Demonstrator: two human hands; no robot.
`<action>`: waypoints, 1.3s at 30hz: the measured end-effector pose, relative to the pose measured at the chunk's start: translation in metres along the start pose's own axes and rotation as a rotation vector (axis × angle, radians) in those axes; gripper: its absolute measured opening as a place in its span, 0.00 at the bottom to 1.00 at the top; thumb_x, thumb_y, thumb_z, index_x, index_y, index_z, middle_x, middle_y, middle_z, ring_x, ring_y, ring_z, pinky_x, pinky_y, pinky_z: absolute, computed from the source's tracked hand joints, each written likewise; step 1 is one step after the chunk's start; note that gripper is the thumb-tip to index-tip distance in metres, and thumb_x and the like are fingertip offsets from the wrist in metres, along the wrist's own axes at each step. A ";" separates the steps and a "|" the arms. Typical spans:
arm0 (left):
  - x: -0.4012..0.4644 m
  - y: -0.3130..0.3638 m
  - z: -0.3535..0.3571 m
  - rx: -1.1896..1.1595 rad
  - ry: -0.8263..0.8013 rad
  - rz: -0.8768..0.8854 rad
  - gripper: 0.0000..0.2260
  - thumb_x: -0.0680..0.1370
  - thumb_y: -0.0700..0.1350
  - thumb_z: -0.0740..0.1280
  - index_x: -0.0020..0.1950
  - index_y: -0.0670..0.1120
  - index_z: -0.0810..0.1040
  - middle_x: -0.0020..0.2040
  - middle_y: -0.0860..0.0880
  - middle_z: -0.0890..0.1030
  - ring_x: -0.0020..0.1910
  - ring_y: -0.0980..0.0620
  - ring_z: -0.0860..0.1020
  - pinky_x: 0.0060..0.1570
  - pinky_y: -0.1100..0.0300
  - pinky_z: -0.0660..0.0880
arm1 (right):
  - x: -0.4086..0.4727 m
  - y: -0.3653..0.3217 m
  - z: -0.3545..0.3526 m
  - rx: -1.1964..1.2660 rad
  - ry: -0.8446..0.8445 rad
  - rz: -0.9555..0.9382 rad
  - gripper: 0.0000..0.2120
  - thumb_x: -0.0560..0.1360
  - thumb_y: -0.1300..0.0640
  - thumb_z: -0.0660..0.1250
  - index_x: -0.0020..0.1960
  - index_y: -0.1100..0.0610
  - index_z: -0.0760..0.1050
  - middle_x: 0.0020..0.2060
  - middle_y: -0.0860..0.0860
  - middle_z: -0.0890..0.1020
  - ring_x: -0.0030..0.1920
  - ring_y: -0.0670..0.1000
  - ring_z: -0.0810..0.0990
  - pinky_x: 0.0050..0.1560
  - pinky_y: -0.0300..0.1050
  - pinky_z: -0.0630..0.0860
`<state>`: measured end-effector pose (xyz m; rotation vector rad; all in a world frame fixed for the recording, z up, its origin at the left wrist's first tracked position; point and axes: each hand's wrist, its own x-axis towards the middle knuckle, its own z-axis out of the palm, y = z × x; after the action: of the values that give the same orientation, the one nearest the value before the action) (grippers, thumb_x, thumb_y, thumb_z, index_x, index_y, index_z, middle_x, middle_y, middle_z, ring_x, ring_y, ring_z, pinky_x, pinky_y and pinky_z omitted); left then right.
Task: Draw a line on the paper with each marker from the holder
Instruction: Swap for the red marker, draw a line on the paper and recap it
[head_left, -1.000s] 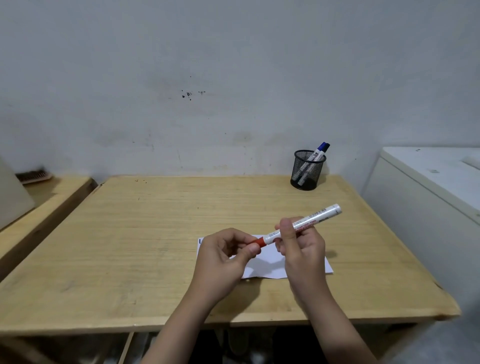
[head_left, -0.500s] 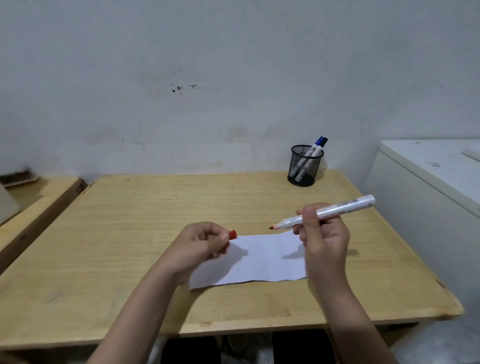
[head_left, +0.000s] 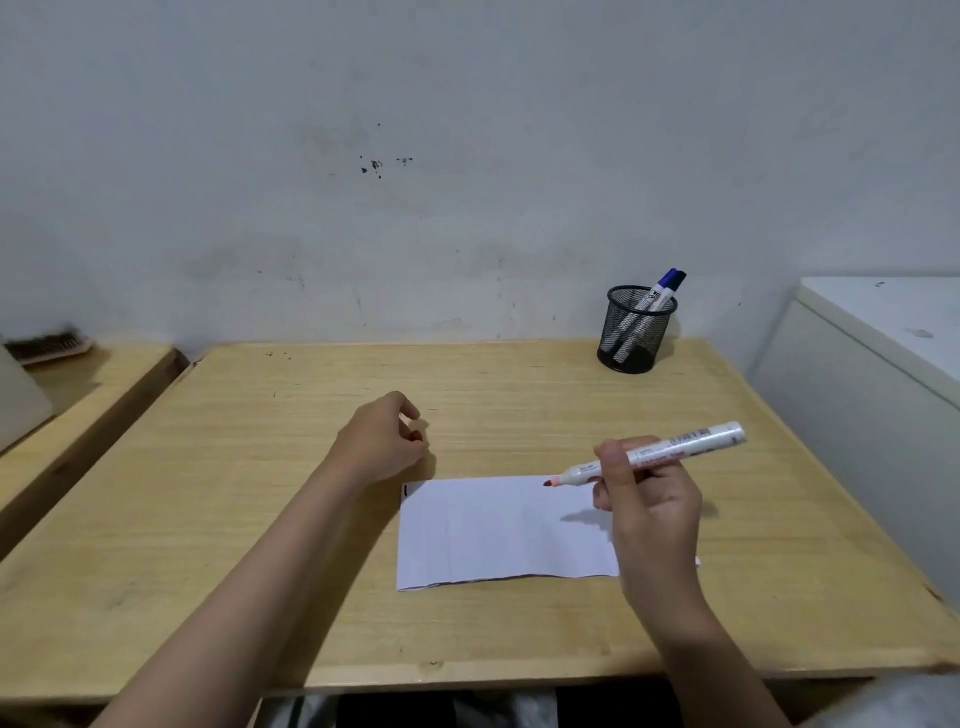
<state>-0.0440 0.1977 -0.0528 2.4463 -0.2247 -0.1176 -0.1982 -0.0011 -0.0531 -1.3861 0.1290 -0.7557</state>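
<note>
Head view shows us our right hand (head_left: 652, 499) with its fingers (head_left: 615, 462) pinched round the white-barrelled, red-tipped marker (head_left: 670, 451), taken near the nib end, the tip hanging just above the far edge of the white sheet of paper (head_left: 498, 530) on the pale wooden tabletop (head_left: 234, 493). We judge the marker light and stiff with a smooth barrel, so a low grip close to the nib suits a steady stroke; the paper is thin and could slide (nothing pins it now). Our left hand (head_left: 382, 441) rests beyond the sheet's far left corner, fingers curled onto the small red cap (head_left: 415, 436). Half a second ago that hand hovered over the paper; it has since carried the cap clear, and the nib has dropped closer. A blue-capped marker (head_left: 660, 293) waits in the black mesh holder (head_left: 634, 332).
</note>
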 end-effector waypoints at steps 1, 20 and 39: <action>0.000 -0.002 0.001 -0.022 0.003 -0.002 0.15 0.69 0.44 0.68 0.55 0.49 0.73 0.39 0.53 0.79 0.43 0.49 0.79 0.48 0.50 0.77 | 0.001 -0.001 0.003 0.015 0.006 0.004 0.08 0.72 0.54 0.67 0.36 0.56 0.73 0.24 0.45 0.78 0.27 0.43 0.74 0.32 0.34 0.73; -0.069 -0.048 0.002 -0.039 0.068 0.134 0.22 0.55 0.68 0.68 0.44 0.61 0.74 0.47 0.58 0.76 0.48 0.57 0.75 0.58 0.47 0.70 | 0.022 0.039 0.109 -0.045 -0.328 0.384 0.15 0.68 0.61 0.75 0.33 0.58 0.68 0.24 0.53 0.80 0.24 0.50 0.79 0.29 0.46 0.79; -0.066 -0.058 0.003 0.074 0.117 0.181 0.24 0.59 0.70 0.61 0.50 0.63 0.80 0.46 0.56 0.72 0.50 0.57 0.71 0.51 0.54 0.59 | 0.014 0.060 0.109 -0.201 -0.352 0.322 0.14 0.71 0.65 0.69 0.32 0.60 0.66 0.26 0.59 0.78 0.25 0.49 0.82 0.29 0.46 0.77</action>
<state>-0.1012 0.2522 -0.0902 2.4831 -0.4030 0.1149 -0.1085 0.0824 -0.0794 -1.6191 0.1497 -0.2293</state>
